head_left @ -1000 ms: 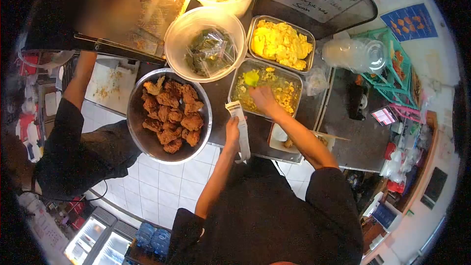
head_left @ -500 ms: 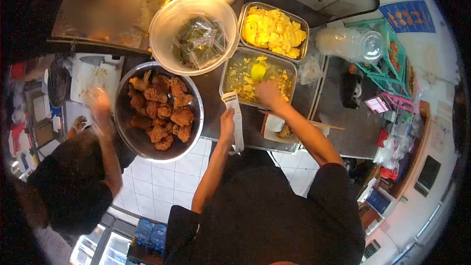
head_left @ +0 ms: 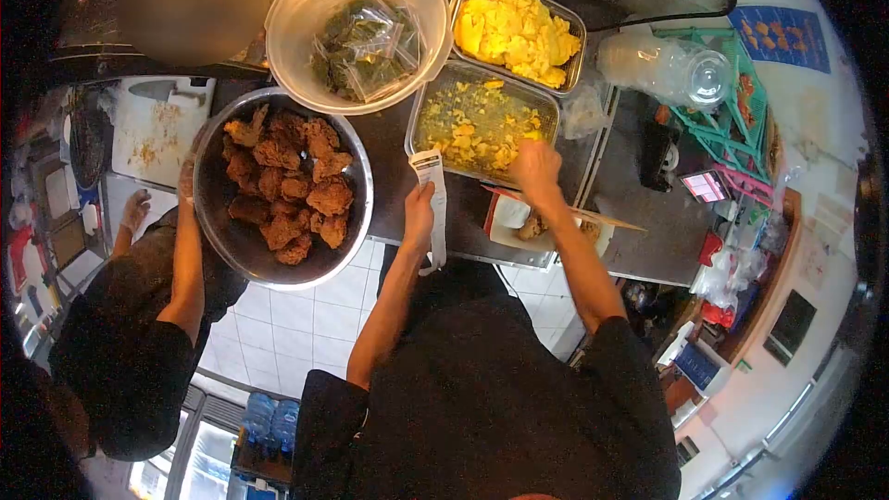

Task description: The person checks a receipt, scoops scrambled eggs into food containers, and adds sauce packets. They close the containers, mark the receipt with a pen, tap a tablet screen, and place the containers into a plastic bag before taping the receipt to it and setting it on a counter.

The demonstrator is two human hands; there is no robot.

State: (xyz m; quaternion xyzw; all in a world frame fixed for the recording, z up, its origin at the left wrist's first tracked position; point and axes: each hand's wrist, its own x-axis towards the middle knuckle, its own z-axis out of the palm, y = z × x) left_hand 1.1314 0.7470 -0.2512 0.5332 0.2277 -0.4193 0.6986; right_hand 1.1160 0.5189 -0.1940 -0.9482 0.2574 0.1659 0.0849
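Observation:
My left hand (head_left: 419, 208) is closed on a long white printed paper strip (head_left: 432, 222) that hangs down at the counter's front edge. My right hand (head_left: 537, 169) is closed over the lower right corner of a metal tray (head_left: 416, 120) with scattered yellow scraps. Something yellow shows at its fingers; the rest of what it holds is hidden. Just below this hand sits an open red and white box (head_left: 508, 215) with brown fried food and a white item inside. Behind the tray is a second tray heaped with yellow pieces (head_left: 519, 32).
A steel bowl of fried chicken (head_left: 292, 187) stands left, with a co-worker's hand (head_left: 186, 176) at its rim. Behind it is a plastic tub (head_left: 278, 46) of small bags. A cutting board (head_left: 176, 130) lies far left, plastic containers (head_left: 662, 69) and a phone (head_left: 706, 185) right.
My right hand has moved from the tray's middle toward its lower right corner, and the bright yellow item has gone mostly out of sight. The co-worker's hand has come to the bowl's rim.

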